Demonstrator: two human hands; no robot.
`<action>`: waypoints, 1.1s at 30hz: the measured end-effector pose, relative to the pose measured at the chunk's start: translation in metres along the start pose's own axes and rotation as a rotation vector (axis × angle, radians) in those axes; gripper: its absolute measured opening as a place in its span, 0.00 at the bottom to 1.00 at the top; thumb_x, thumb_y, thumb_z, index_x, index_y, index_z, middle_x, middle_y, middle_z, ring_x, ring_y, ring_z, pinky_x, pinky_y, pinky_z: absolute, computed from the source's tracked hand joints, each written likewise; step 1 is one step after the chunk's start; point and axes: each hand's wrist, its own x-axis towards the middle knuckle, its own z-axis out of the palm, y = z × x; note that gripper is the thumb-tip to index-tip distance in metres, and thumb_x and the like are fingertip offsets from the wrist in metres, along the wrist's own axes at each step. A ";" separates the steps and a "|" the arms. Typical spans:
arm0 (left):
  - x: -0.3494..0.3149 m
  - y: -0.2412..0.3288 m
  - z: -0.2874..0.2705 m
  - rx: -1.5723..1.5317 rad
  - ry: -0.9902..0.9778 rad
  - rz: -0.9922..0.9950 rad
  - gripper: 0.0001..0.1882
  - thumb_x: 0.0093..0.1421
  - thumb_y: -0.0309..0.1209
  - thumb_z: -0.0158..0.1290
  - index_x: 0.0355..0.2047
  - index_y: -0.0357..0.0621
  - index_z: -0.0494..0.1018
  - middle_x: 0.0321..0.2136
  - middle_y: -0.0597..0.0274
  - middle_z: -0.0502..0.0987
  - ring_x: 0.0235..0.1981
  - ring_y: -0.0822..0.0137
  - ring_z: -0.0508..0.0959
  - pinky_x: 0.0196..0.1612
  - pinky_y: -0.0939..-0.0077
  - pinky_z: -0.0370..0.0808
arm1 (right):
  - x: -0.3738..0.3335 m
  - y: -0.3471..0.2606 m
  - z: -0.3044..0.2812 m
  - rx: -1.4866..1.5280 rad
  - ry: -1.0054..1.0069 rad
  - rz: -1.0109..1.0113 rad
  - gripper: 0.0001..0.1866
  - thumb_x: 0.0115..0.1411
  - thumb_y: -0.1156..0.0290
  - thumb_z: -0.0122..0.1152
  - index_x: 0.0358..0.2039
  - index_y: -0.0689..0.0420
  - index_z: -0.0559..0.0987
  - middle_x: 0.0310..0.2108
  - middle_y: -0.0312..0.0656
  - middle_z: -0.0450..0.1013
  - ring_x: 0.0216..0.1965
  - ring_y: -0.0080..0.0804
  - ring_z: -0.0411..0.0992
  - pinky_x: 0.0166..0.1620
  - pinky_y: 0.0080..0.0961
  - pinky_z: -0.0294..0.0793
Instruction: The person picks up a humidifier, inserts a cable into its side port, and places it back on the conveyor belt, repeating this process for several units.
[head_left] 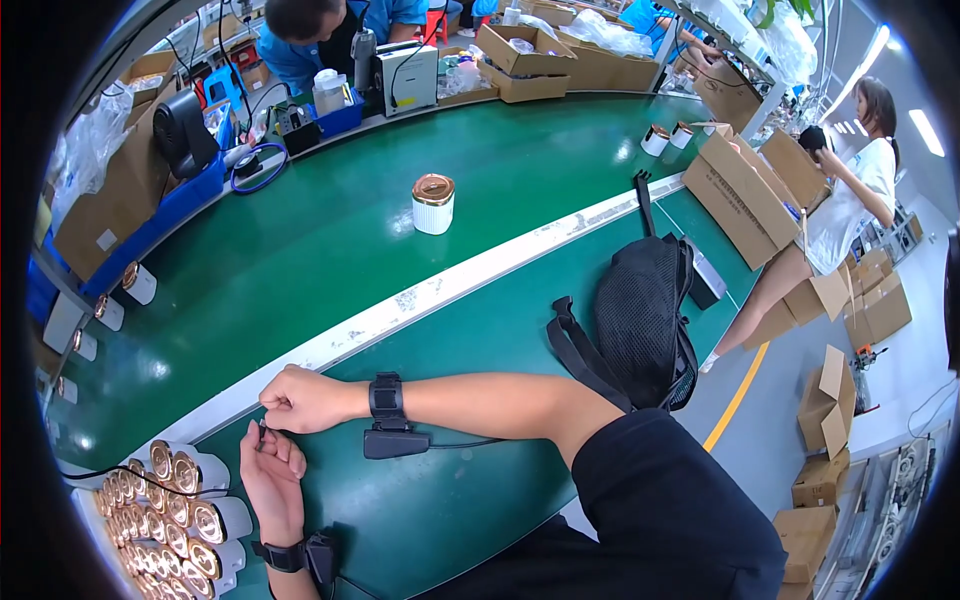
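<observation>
My right hand [308,399] is closed in a fist, its arm reaching across from the right. Just below it my left hand [272,475] has its fingers curled, and the two hands' fingertips meet. A tiny dark thing [263,430] shows between them, too small to name. Beside my left hand stand several white canisters with copper-coloured lids [207,521], packed close together. Each wrist wears a black strap with a small box and a cable.
One ribbed white canister [433,212] stands on the green conveyor belt [330,240], past a white rail [400,302]. A black mesh bag [645,315] lies right of my arm. An open cardboard box [740,200] is at the right, near a standing person [860,180]. Another person works across the belt.
</observation>
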 end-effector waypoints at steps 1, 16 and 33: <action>-0.001 0.000 -0.001 0.000 0.005 0.000 0.16 0.67 0.42 0.43 0.26 0.47 0.63 0.16 0.67 0.64 0.15 0.72 0.63 0.21 0.79 0.59 | 0.000 0.000 0.001 0.003 0.003 -0.002 0.18 0.51 0.73 0.56 0.11 0.62 0.60 0.09 0.43 0.54 0.13 0.29 0.53 0.20 0.32 0.53; -0.032 0.022 -0.086 0.031 -0.056 -0.091 0.14 0.66 0.41 0.44 0.27 0.46 0.66 0.18 0.67 0.66 0.19 0.70 0.66 0.24 0.75 0.60 | 0.002 0.006 0.086 0.040 -0.063 0.098 0.17 0.56 0.75 0.54 0.15 0.57 0.59 0.14 0.27 0.50 0.20 0.14 0.50 0.21 0.21 0.51; -0.067 0.026 -0.128 -0.004 -0.049 -0.032 0.11 0.63 0.36 0.49 0.27 0.44 0.63 0.20 0.63 0.67 0.19 0.68 0.68 0.25 0.75 0.63 | -0.006 -0.008 0.132 0.030 -0.069 0.211 0.17 0.58 0.79 0.51 0.16 0.57 0.58 0.16 0.27 0.53 0.22 0.12 0.50 0.28 0.16 0.62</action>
